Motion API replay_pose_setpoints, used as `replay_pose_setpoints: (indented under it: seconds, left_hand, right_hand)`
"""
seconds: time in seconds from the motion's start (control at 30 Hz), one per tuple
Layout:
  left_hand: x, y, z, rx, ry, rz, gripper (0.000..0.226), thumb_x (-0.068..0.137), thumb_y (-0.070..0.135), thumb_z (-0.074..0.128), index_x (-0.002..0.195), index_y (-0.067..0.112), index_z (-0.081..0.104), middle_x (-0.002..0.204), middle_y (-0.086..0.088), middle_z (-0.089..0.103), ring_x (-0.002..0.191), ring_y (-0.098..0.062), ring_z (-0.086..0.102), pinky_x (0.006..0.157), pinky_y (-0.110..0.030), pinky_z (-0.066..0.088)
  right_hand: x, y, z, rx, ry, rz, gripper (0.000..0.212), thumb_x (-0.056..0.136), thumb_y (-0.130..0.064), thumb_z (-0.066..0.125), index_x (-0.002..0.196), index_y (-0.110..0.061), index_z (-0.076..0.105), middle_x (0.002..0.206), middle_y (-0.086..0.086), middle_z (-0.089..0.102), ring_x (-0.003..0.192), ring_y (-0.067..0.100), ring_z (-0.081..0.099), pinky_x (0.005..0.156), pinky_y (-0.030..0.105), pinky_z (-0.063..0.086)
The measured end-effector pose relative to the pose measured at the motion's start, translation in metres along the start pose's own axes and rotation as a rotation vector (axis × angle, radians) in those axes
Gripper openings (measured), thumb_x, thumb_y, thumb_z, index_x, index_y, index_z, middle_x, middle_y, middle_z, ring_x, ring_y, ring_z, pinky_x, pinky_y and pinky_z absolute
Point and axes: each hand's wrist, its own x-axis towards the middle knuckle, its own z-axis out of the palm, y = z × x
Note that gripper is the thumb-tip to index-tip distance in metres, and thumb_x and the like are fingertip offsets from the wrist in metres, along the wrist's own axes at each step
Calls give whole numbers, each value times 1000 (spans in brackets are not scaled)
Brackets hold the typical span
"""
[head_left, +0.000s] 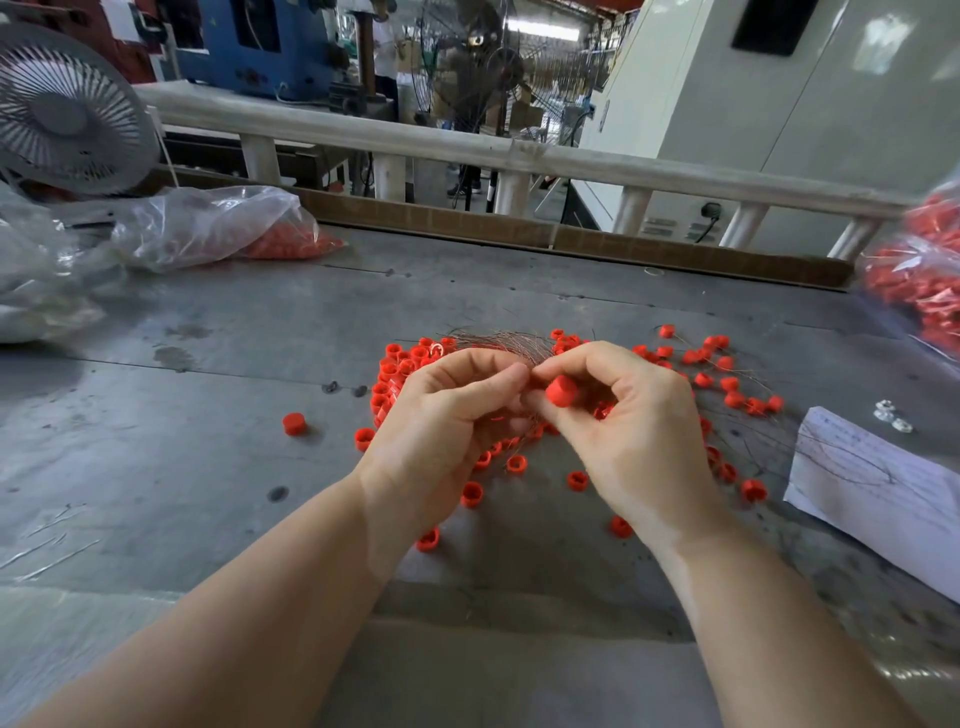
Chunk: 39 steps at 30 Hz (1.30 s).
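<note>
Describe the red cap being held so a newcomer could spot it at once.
On the grey table lies a scatter of red caps; the left hand and right hand meet above it. The cap is pinched in the right fingertips, raised while the rest lie loose.

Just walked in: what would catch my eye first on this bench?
The bright red plastic caps scattered across the grey table, mid-frame. Above them, the right hand pinches one red cap while the left hand grips a bundle of thin wires. A clear bag of caps lies far left.
</note>
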Motion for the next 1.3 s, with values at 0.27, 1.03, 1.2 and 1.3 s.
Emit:
replay_pose_setpoints:
  seconds: [0.27,1.03,1.2,1.3]
  left_hand:
    - [-3,-3,4,227,24,142,24,63,10,76,83,15,65,79,3,68,73,-12,64,66,-20,52]
    - [-3,0,1,158,-13,169,23,65,23,69,86,18,76,88,-3,74,81,-11,69,76,-22,55]
    - [-4,2,2,205,4,255,17,67,20,69,82,23,77,84,0,74,77,-8,69,67,-15,52]
    - [-5,2,1,204,-5,267,18,67,20,69,83,22,77,86,-2,74,81,-11,70,69,-17,53]
  right_hand:
    - [-1,5,-3,-214,8,-47,2,73,-5,69,73,-4,70,68,5,65,63,22,60,62,31,45]
    - [4,-2,-5,325,25,201,16,78,-15,73,75,-30,69,70,-16,69,61,-1,61,56,14,46]
    - [4,-4,-4,399,-6,208,8,73,-24,70,76,-31,70,72,-16,70,63,-1,63,59,14,48]
    - [4,-4,-4,443,-5,197,10,70,-22,73,74,-31,72,73,-12,72,64,0,64,61,15,49]
